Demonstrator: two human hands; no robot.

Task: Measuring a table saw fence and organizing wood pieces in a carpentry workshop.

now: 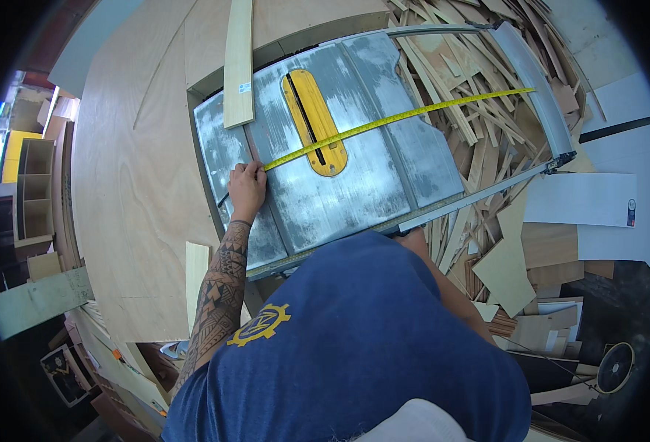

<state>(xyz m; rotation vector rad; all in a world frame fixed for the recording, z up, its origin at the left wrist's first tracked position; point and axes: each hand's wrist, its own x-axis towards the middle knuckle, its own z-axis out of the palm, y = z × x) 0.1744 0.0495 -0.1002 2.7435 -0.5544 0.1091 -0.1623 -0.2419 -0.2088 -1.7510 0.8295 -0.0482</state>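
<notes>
My left hand is closed on the near end of a yellow tape measure, over the left part of a grey metal table saw top. The blade stretches across the yellow throat plate to the saw's rip fence at the right. Whether a case sits inside my fingers is hidden. A short dark strip shows beside my wrist. Down at the front rail, my right hand shows only in part, with its fingers hidden behind my blue shirt.
A pale board lies over the saw's far left edge. Plywood extends to the left. Wood offcuts pile up beyond and under the rails at the right. White panels and a round black wheel-like object stand farther right.
</notes>
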